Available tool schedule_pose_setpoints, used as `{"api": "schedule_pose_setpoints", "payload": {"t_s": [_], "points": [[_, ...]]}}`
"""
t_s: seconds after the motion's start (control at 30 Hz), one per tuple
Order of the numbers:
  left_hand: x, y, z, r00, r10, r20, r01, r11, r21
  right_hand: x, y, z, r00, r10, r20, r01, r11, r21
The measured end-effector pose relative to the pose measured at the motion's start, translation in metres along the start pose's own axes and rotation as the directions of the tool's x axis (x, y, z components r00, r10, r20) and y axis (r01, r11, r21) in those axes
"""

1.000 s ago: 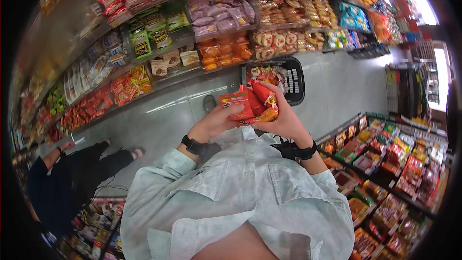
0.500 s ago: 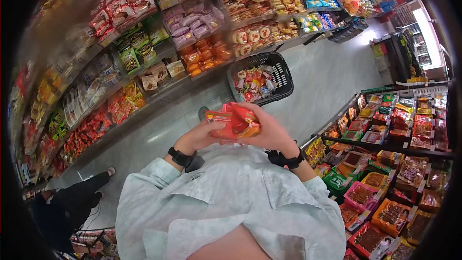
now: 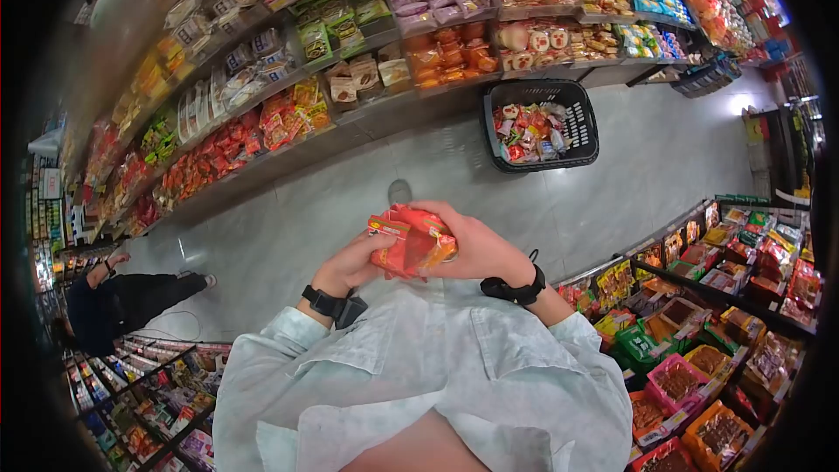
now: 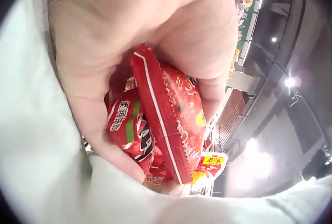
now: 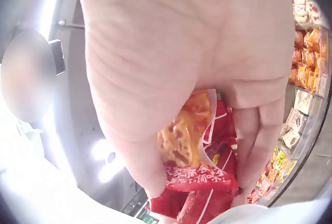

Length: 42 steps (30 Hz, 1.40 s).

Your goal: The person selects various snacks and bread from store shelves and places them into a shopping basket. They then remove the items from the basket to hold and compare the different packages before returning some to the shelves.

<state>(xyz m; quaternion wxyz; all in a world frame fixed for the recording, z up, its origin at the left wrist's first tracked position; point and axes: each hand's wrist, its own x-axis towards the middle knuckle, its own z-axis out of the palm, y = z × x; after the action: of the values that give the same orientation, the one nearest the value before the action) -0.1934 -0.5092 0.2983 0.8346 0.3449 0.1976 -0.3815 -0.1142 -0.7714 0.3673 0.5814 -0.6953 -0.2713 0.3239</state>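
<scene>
Both hands hold a bunch of red snack packets [image 3: 411, 240] in front of my chest. My left hand [image 3: 358, 260] grips the bunch from the left, its fingers curled round the red packets [image 4: 166, 120]. Over the top and right side wraps my right hand [image 3: 472, 245], with thumb and fingers closed on the red and orange packets [image 5: 194, 151]. How many packets there are I cannot tell.
A black shopping basket [image 3: 584, 122] with several packets stands on the grey floor ahead. Snack shelves [image 3: 350, 44] run along the far side, more shelves [image 3: 699, 315] at my right. Another person [image 3: 122, 297] crouches at the left by low shelves.
The view has swung, so the basket now lies farther right and away. Both hands have kept the packets and drawn them closer to my chest, bunched tighter.
</scene>
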Motion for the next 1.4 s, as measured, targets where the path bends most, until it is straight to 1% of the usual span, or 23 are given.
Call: {"api": "schedule_pose_setpoints", "payload": {"t_s": [0.1, 0.2, 0.27, 0.3, 0.37, 0.4, 0.5, 0.57, 0.6, 0.67, 0.77, 0.8, 0.9, 0.93, 1.03, 1.07, 1.17, 1.27, 1.37, 1.4], "points": [[-0.011, -0.002, -0.005, 0.998, 0.055, -0.017, -0.055, 0.998, 0.004, 0.006, 0.006, 0.013, 0.999, 0.005, -0.048, -0.004, 1.000, 0.016], [-0.029, 0.005, -0.004, 0.990, 0.137, -0.024, -0.138, 0.990, -0.026, 0.024, 0.012, 0.024, 0.998, -0.058, 0.006, 0.058, 0.998, 0.017], [-0.042, 0.010, -0.012, 0.982, 0.188, -0.015, -0.189, 0.979, -0.079, 0.042, 0.006, 0.031, 0.996, -0.024, 0.091, 0.021, 0.999, 0.033], [-0.048, 0.011, -0.022, 0.973, 0.231, -0.009, -0.230, 0.968, -0.097, 0.053, 0.003, 0.037, 0.991, -0.005, 0.130, 0.000, 0.999, 0.040], [-0.059, 0.012, -0.047, 0.950, 0.314, 0.008, -0.310, 0.942, -0.130, 0.078, 0.004, 0.057, 0.987, -0.052, 0.155, 0.050, 0.999, 0.016], [-0.066, 0.015, -0.062, 0.945, 0.328, 0.005, -0.324, 0.935, -0.143, 0.091, 0.003, 0.067, 0.983, -0.075, 0.166, 0.076, 0.997, 0.002], [-0.092, 0.028, -0.107, 0.935, 0.354, 0.019, -0.345, 0.920, -0.188, 0.133, -0.014, 0.103, 0.975, -0.148, 0.163, 0.170, 0.976, -0.133], [-0.109, 0.042, -0.138, 0.935, 0.349, 0.055, -0.329, 0.917, -0.227, 0.161, -0.021, 0.132, 0.981, -0.132, 0.146, 0.157, 0.971, -0.182], [-0.117, 0.051, -0.151, 0.936, 0.346, 0.072, -0.318, 0.914, -0.253, 0.174, -0.025, 0.145, 0.983, -0.119, 0.140, 0.147, 0.967, -0.209], [-0.133, 0.066, -0.173, 0.936, 0.340, 0.097, -0.294, 0.901, -0.318, 0.199, -0.037, 0.168, 0.992, -0.045, 0.119, 0.069, 0.977, -0.203], [-0.149, 0.079, -0.215, 0.951, 0.306, 0.038, -0.277, 0.901, -0.332, 0.235, -0.051, 0.195, 0.992, 0.065, 0.112, -0.040, 0.978, -0.207], [-0.153, 0.083, -0.226, 0.948, 0.314, 0.046, -0.280, 0.895, -0.347, 0.246, -0.054, 0.200, 0.989, 0.098, 0.111, -0.072, 0.975, -0.211], [-0.170, 0.097, -0.251, 0.938, 0.346, 0.020, -0.309, 0.861, -0.403, 0.273, -0.043, 0.216, 0.992, 0.123, 0.033, -0.116, 0.981, -0.158], [-0.177, 0.103, -0.257, 0.946, 0.325, 0.011, -0.285, 0.846, -0.450, 0.284, -0.036, 0.221, 0.994, 0.109, 0.008, -0.108, 0.990, -0.091], [-0.182, 0.108, -0.281, 0.925, 0.379, -0.032, -0.344, 0.798, -0.495, 0.318, -0.032, 0.222, 0.957, 0.286, 0.048, -0.290, 0.944, 0.155], [-0.183, 0.108, -0.289, 0.914, 0.404, -0.051, -0.379, 0.798, -0.468, 0.328, -0.028, 0.221, 0.959, 0.282, 0.043, -0.285, 0.951, 0.124], [-0.187, 0.110, -0.302, 0.902, 0.402, -0.159, -0.427, 0.771, -0.473, 0.361, -0.025, 0.216, 0.936, 0.335, 0.107, -0.352, 0.904, 0.244], [-0.186, 0.119, -0.316, 0.877, 0.449, -0.170, -0.472, 0.746, -0.470, 0.403, -0.029, 0.210, 0.954, 0.248, 0.171, -0.286, 0.925, 0.252], [-0.189, 0.142, -0.316, 0.834, 0.475, -0.282, -0.552, 0.717, -0.425, 0.453, -0.028, 0.201, 0.949, 0.174, 0.263, -0.247, 0.929, 0.275], [-0.190, 0.149, -0.317, 0.810, 0.486, -0.328, -0.586, 0.705, -0.401, 0.474, -0.023, 0.200, 0.963, 0.079, 0.256, -0.128, 0.976, 0.179]]}}
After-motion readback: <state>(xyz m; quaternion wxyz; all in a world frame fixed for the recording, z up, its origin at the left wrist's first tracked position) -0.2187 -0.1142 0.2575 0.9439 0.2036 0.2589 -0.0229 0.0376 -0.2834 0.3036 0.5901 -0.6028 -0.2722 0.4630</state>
